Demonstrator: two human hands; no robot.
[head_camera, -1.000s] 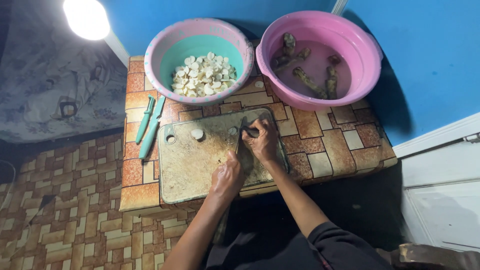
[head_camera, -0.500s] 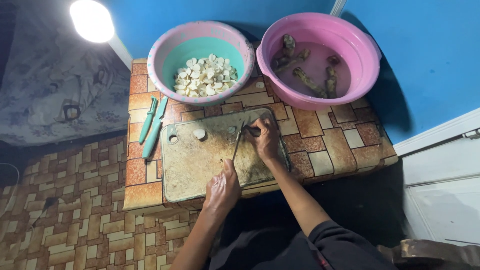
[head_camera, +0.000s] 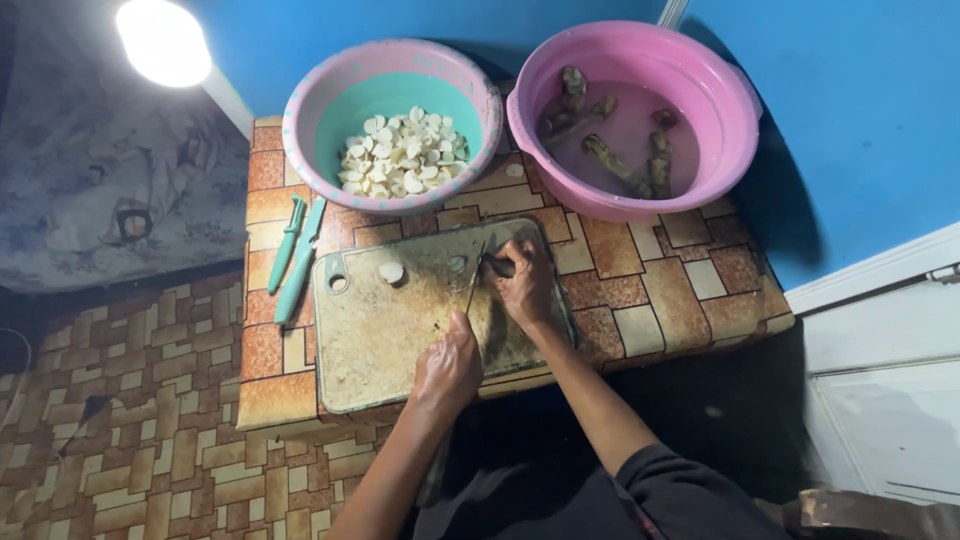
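Though bowls behind: knife w/ board

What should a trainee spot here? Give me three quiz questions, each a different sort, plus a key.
1. True or false: the left hand holds the knife over the board.
2. Which bowl holds the pale slices? A) the teal bowl B) the pink bowl
3. Fill in: two teal tools lie to the ___ of the board.

Key: 1 true; 2 A; 3 left. The right hand steadies a dark piece on the board.
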